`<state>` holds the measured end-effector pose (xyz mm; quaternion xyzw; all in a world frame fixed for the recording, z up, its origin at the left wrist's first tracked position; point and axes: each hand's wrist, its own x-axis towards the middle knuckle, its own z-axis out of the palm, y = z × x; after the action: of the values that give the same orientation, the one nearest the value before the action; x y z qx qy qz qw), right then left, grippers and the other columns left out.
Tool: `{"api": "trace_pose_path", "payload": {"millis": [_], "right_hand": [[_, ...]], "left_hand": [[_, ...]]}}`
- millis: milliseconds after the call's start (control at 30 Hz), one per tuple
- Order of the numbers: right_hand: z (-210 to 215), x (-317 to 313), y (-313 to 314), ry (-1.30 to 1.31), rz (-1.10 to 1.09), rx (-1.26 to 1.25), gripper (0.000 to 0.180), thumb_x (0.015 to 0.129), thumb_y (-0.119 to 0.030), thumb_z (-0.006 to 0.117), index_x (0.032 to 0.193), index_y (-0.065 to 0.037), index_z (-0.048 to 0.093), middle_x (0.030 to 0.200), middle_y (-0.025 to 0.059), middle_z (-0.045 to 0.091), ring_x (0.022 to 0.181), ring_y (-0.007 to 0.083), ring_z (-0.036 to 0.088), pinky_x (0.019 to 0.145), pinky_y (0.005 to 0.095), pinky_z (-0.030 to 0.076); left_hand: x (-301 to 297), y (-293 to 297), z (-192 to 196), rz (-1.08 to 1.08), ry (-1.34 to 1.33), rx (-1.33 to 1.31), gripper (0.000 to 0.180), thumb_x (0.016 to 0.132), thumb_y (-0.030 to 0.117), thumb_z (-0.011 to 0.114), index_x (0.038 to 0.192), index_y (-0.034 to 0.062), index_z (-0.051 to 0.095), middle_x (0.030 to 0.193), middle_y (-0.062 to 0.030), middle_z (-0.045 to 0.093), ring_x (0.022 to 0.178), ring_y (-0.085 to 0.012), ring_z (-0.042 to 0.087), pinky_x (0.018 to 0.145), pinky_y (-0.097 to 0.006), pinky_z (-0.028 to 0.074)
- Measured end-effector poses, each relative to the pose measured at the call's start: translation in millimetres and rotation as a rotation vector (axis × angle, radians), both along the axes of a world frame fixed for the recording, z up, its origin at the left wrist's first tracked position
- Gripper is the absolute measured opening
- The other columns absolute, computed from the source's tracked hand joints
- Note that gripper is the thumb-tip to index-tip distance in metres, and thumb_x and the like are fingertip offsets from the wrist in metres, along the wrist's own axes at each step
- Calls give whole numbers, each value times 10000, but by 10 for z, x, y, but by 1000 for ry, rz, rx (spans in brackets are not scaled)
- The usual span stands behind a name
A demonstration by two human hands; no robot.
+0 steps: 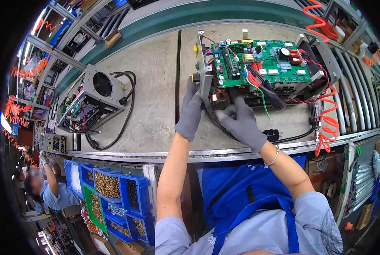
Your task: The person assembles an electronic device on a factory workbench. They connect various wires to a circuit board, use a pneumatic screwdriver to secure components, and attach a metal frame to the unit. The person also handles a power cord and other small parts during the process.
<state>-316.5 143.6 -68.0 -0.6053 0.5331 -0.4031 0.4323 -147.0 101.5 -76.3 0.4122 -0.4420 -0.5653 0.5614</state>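
Observation:
An open power unit with a green circuit board [279, 70] stands on the bench in front of me. My left hand [190, 111], in a grey glove, is at its left end panel [206, 87], with the fingertips closed at a black round fitting [195, 77]. My right hand [243, 123], also gloved, reaches under the board's near edge beside a copper coil [221, 91]. Its fingers are bent, and their tips are partly hidden inside the unit. A green wire [264, 102] with a ring end hangs near it. A black power cord [289, 138] runs below, its plug [272, 135] close to my right wrist.
A second open unit with a fan [102, 83] and black cord stands at the left. Blue bins [132, 193] of brass fittings and screws sit below the bench edge. Orange coiled hoses [328, 123] hang right, by a roller conveyor [353, 93]. Another person [56, 191] works far left.

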Motion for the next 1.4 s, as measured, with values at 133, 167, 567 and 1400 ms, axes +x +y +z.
{"api": "trace_pose_path", "payload": {"millis": [133, 167, 567, 1400], "right_hand": [[19, -51, -18, 125, 48, 44, 560, 841, -313, 687, 1265, -44, 438, 728, 89, 671, 637, 235, 651, 617, 372, 513], [25, -54, -19, 101, 22, 31, 526, 850, -304, 682, 1245, -45, 450, 723, 86, 663, 633, 231, 646, 616, 372, 511], [34, 163, 135, -99, 216, -124, 221, 915, -211, 638, 1041, -30, 623, 747, 59, 654, 588, 88, 599, 543, 250, 480], [100, -76, -133, -426, 292, 562, 326, 944, -348, 580, 891, -29, 621, 658, 49, 617, 512, 89, 551, 446, 256, 430]], "left_hand": [[66, -149, -145, -27, -55, -54, 513, 957, 91, 533, 1444, 38, 380, 1238, -103, 600, 1080, -156, 589, 870, -272, 495], [36, -173, -113, 1, -56, -32, 532, 937, 67, 554, 1442, 41, 386, 1209, -92, 613, 1044, -151, 602, 848, -271, 505], [-12, -366, 198, 89, -487, -87, 495, 786, 49, 738, 1246, 15, 561, 1013, -46, 668, 881, -131, 647, 748, -284, 543], [531, -550, -120, -78, 288, 201, 487, 903, -25, 451, 1389, -20, 416, 1034, -117, 652, 657, -88, 587, 464, -175, 404]]}}
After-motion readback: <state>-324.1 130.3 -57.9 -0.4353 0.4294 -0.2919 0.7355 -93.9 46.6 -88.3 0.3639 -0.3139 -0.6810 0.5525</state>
